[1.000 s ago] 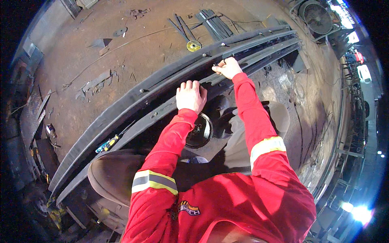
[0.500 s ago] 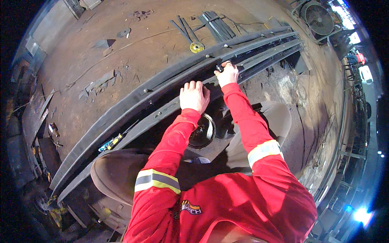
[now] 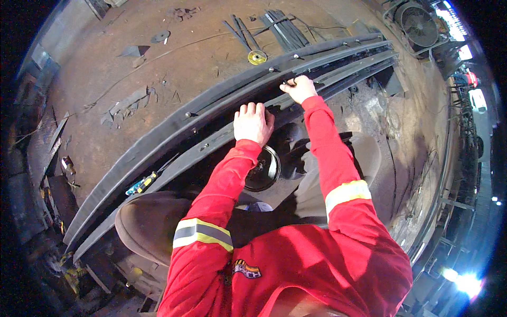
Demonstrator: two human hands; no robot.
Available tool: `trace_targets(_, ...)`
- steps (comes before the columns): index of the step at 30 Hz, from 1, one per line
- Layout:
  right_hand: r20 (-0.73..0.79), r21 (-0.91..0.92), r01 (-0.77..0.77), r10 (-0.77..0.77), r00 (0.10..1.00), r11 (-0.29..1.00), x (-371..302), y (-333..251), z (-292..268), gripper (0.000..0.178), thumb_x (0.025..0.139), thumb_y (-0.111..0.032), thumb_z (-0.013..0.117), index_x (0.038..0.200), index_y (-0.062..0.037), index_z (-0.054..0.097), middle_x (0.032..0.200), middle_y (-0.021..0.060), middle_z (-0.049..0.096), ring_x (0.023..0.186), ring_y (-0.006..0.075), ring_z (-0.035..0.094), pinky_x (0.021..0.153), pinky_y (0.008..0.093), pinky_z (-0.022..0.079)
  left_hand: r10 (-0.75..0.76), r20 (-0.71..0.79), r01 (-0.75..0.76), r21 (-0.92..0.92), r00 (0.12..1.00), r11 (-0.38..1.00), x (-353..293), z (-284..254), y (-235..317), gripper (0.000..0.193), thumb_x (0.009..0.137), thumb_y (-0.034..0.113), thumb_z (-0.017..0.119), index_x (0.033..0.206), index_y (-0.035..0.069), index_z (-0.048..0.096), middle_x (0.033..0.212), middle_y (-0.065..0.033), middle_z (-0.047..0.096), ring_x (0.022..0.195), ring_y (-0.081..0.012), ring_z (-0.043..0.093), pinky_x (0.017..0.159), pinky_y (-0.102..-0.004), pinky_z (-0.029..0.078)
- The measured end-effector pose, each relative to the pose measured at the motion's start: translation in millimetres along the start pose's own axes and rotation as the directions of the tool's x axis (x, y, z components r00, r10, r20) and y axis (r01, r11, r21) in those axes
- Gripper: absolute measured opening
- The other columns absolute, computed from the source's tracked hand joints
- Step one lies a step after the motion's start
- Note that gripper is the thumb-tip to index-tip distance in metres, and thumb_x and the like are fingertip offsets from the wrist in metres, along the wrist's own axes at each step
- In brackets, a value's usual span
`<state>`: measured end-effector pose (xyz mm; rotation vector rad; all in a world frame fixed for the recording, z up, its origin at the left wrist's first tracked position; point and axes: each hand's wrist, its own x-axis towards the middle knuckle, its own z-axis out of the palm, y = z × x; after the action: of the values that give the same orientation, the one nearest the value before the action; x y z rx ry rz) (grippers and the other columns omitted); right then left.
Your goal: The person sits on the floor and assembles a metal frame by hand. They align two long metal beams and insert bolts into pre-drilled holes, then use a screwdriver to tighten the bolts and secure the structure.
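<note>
Two bare hands in red sleeves are at work over a long curved metal frame point(image 3: 142, 149), which lies on the floor just beyond the person's knees, with a round dark pan point(image 3: 262, 171) on its near side, partly behind the left wrist. The left hand point(image 3: 252, 124) lies back up on the frame's near rail point(image 3: 185, 160), fingers bent over it; whether it grips, I cannot tell. Slightly farther off and to the right, the right hand point(image 3: 299, 89) is closed, its fingertips pinching a small dark piece point(image 3: 287, 83), too small to make out. The frame's long axis runs from near left to far right, bowing away from the person. It looks dull grey-black, with parallel rails, a dark channel between them and small shiny knobs along the far side. Beyond it lie a yellow disc point(image 3: 257, 57), thin dark strips point(image 3: 285, 30) and a round fan point(image 3: 419, 25) at far right
</note>
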<state>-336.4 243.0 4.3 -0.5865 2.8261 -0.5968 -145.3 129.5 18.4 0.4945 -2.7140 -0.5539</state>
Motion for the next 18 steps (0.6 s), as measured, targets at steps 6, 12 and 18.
trace_targets(6,-0.303,-0.071,0.003,-0.024,0.953,0.997,-25,-16,19,0.037,0.069,-0.032,0.080,0.099,-0.0114,0.071,0.097,0.0126,0.070,0.107,0.0340,0.058,0.100,0.0465,0.038,-0.005,-0.010,0.005,0.000,1.000,1.000,0,2,-1,0.025,0.080,0.032,0.065,0.088,0.009,0.057,0.089,-0.0105,0.059,0.090,-0.0292,0.058,0.076,-0.0423,0.046)
trace_targets(12,-0.348,-0.040,-0.012,-0.003,0.938,0.999,-32,-22,23,0.034,0.065,-0.022,0.082,0.092,-0.0072,0.067,0.092,0.0184,0.069,0.103,0.0378,0.059,0.101,0.0480,0.037,0.001,-0.023,-0.002,-0.024,1.000,1.000,1,-1,-1,0.023,0.081,0.030,0.064,0.088,0.009,0.058,0.088,-0.0106,0.059,0.088,-0.0294,0.058,0.075,-0.0423,0.046)
trace_targets(18,-0.271,-0.214,0.031,-0.090,0.958,0.976,-27,-20,17,0.029,0.070,-0.031,0.079,0.085,-0.0089,0.067,0.087,0.0143,0.069,0.096,0.0322,0.063,0.092,0.0444,0.040,-0.008,-0.019,0.008,-0.020,1.000,1.000,0,1,-4,0.024,0.080,0.031,0.064,0.088,0.009,0.058,0.088,-0.0104,0.059,0.087,-0.0291,0.058,0.074,-0.0420,0.045)
